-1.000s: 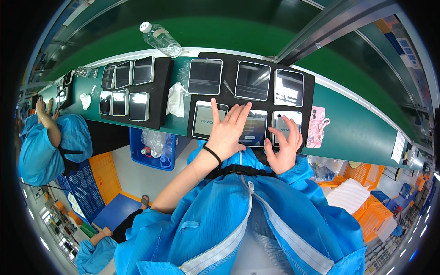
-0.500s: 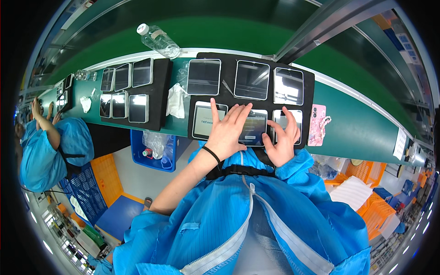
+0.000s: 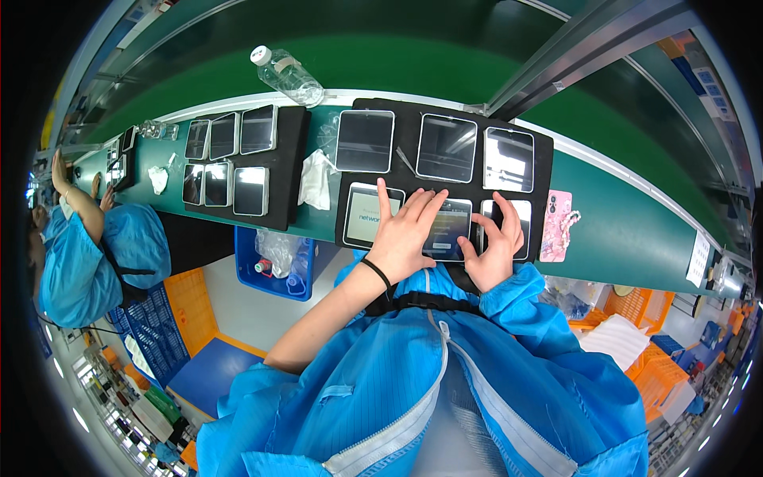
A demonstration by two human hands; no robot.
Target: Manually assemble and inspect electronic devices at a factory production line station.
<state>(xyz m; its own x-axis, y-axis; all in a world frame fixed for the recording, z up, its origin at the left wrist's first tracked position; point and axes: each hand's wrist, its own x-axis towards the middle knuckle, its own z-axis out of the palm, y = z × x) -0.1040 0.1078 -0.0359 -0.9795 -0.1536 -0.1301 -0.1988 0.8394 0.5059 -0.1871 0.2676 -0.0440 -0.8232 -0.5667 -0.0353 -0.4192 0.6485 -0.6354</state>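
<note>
My left hand (image 3: 404, 238) lies over the middle tablet (image 3: 453, 225) of the near row, fingers spread. Its index finger reaches over the edge of the tablet on the left (image 3: 362, 216), whose screen is lit pale. The middle tablet's screen is lit dark, with text and a light button. My right hand (image 3: 494, 253) is open, thumb and forefinger apart at the right edge of the middle tablet. Its other fingers cover part of the right-hand tablet (image 3: 520, 211). Whether the fingertips press the glass I cannot tell. Neither hand grips anything.
The tablets lie on a black mat (image 3: 407, 131), with more dark ones in its far row. A second mat (image 3: 292, 151) with several devices lies left, past a white cloth (image 3: 315, 181). A plastic bottle (image 3: 288, 75) stands behind; a pink phone (image 3: 555, 226) lies right. A co-worker (image 3: 119, 262) sits left.
The whole view has shifted a little, so the bench appears slightly farther right and lower. Both hands keep nearly the same place over the tablets.
</note>
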